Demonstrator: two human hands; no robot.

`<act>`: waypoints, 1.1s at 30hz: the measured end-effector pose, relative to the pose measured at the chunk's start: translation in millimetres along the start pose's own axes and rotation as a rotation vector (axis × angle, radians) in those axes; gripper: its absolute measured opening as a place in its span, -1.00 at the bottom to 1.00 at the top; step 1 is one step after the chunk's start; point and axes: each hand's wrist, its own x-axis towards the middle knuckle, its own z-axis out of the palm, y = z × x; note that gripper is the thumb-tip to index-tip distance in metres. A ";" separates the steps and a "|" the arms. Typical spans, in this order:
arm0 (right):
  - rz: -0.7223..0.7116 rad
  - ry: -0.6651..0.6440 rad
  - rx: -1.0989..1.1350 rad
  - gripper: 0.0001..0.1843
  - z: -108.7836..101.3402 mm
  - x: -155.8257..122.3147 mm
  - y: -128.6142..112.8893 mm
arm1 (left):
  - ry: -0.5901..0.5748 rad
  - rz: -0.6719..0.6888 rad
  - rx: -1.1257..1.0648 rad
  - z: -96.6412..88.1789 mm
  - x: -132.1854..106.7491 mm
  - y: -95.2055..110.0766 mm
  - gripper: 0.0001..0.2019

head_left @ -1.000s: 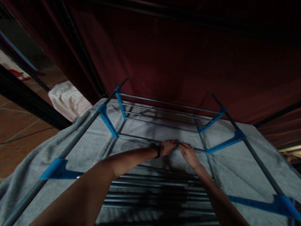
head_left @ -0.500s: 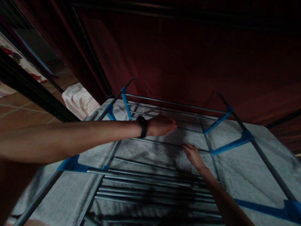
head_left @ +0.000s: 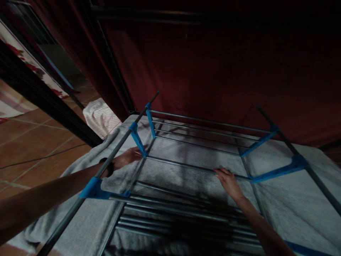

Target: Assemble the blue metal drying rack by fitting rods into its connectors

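Gray blanket (head_left: 183,147), metal rod (head_left: 185,164) running crosswise, right fingers (head_left: 221,173) holding it, left fingers' (head_left: 136,153) grip unclear

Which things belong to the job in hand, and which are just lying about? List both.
Job in hand:
crossbar, with the right hand on it
blue bracket, with the left hand at it
left side pole, bearing the bracket
row of metal bars, nearer the wearer

Just about:
gray blanket, beneath the bars
striped cloth, far left
dark cable
dark red curtain, behind
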 end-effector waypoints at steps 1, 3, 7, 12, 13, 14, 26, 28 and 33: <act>-0.006 0.000 0.004 -0.58 -0.5 -0.3 0.7 | -0.044 -0.019 -0.021 12.0 2.4 -10.4 -0.53; -0.014 -0.002 0.012 -0.58 -1.5 -0.8 1.6 | -0.109 -0.061 -0.052 27.5 10.2 -26.8 -0.50; -0.007 0.002 0.013 -0.57 -2.5 -2.0 1.8 | -0.184 -0.126 -0.155 31.5 25.8 -50.3 -0.49; 0.006 0.007 -0.003 -0.56 -1.4 -4.0 1.6 | -0.253 -0.112 -0.109 27.5 33.8 -54.9 -0.60; 0.008 0.006 -0.006 -0.56 -1.0 -4.4 1.8 | -0.259 -0.128 -0.101 27.7 35.2 -54.1 -0.61; 0.009 0.005 -0.009 -0.56 -0.7 -4.6 2.0 | -0.258 -0.144 -0.095 28.1 36.6 -53.5 -0.61; 0.009 0.003 0.002 -0.56 -2.6 -4.2 1.4 | -0.263 -0.104 -0.094 30.6 42.8 -57.2 -0.66; 0.014 0.008 0.010 -0.56 -2.9 -4.5 0.7 | -0.266 -0.090 -0.096 31.8 40.6 -55.4 -0.66; 0.014 0.019 0.006 -0.57 -2.5 -3.9 2.4 | -0.258 -0.054 -0.094 33.0 31.1 -48.6 -0.67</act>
